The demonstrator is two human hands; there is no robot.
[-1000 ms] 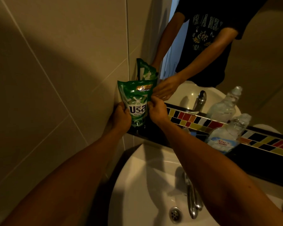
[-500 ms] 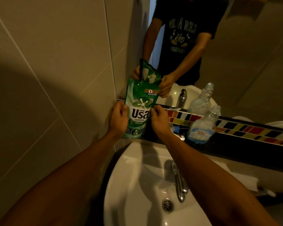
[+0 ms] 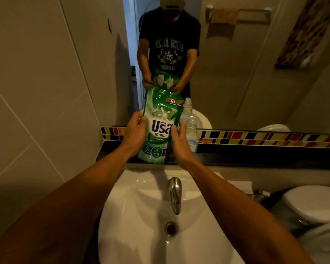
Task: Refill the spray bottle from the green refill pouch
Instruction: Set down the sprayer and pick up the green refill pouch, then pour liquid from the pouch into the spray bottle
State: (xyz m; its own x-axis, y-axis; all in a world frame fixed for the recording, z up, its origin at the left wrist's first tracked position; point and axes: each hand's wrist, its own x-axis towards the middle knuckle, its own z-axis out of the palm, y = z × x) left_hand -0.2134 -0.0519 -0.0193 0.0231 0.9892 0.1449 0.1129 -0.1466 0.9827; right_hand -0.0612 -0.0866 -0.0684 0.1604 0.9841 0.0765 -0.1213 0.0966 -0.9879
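Two hands hold the green refill pouch (image 3: 161,126) upright over the dark ledge (image 3: 255,157) behind the sink (image 3: 141,216), base at or just above the ledge surface; contact cannot be confirmed. Left hand (image 3: 134,133) is closed on the pouch's left edge, thumb on the front. Right hand (image 3: 180,141) grips the right edge approx. mid-height, fingers curled round the side. Pouch top looks sealed and folded slightly back; no cut corner or open spout is visible.

The spray bottle (image 3: 191,130) stands on the ledge just beside the pouch, to the right, partly hidden behind the right hand. It is clear plastic w/ a pale label. Its neck and top blend into its mirror copy, so cap on or off cannot be determined. Liquid level not readable.

Status, as judged from layout:
- Pouch in hand: done.
- Pouch opened: not evident.
- Bottle top removed: cannot tell.
- Pour: not started; no liquid seen moving, pouch not tilted.

Remaining, est.: open the pouch, clear the bottle neck, pour, close up. Task is at an early stage.

Surroundings: tap (image 3: 174,193) and drain (image 3: 171,228) sit below the hands; coloured tile strip (image 3: 265,139) runs under the mirror (image 3: 236,73); toilet (image 3: 312,204) at right.
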